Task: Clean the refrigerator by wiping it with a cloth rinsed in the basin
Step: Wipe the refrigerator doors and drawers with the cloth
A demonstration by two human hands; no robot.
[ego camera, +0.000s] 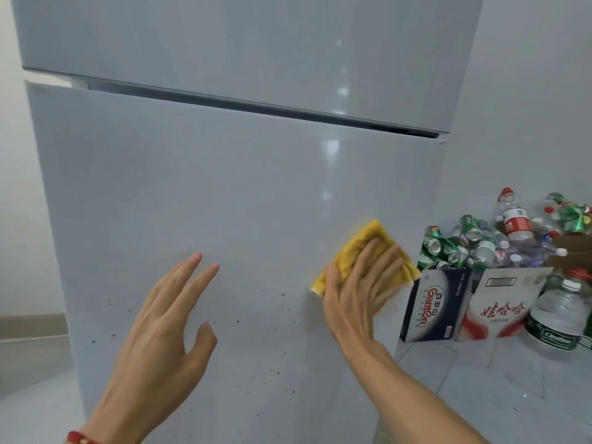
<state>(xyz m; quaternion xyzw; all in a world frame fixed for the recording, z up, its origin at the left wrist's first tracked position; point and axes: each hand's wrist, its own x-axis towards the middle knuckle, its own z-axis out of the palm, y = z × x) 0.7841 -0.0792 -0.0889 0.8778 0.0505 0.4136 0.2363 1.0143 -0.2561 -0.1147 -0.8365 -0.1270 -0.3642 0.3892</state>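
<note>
On lower refrigerator door (224,203): right hand (358,290), fingers straight, pressing yellow cloth (355,251) flat; left hand (160,318), fingers spread wide, holding nothing.

Pale tiled floor (480,373), refrigerator (224,203), cardboard boxes (432,306), bottle (559,315)

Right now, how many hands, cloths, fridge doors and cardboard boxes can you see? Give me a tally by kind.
Hands: 2, the left hand and the right hand
Yellow cloth: 1
Fridge doors: 2, the upper door and the lower door
Cardboard boxes: 2, the dark box and the white box
Total: 7
</note>
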